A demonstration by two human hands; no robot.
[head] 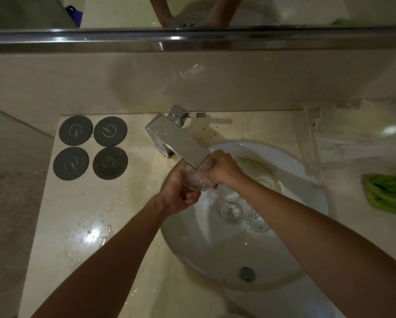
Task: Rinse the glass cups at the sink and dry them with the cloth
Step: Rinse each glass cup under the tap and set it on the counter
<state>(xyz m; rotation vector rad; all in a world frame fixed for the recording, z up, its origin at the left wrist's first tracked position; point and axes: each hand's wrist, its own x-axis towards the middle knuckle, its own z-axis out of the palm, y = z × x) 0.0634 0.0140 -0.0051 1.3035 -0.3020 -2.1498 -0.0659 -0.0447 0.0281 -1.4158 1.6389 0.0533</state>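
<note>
A clear glass cup (pixel 196 179) is held between both hands just under the chrome faucet spout (pixel 178 142), over the white round sink (pixel 215 255). My left hand (pixel 181 193) wraps the cup from below and the left. My right hand (pixel 224 169) grips its upper right side. Two more glass cups (pixel 231 212) (pixel 257 220) stand in the sink basin, speckled with dark bits. The green cloth (pixel 387 193) lies bunched on the counter at the right edge. I cannot tell whether water is running.
Several dark round coasters (pixel 91 148) lie on the counter at the left. A water puddle (pixel 89 232) spreads on the counter front left. A clear tray with packets (pixel 353 134) sits at the back right. A mirror ledge (pixel 192 40) runs above.
</note>
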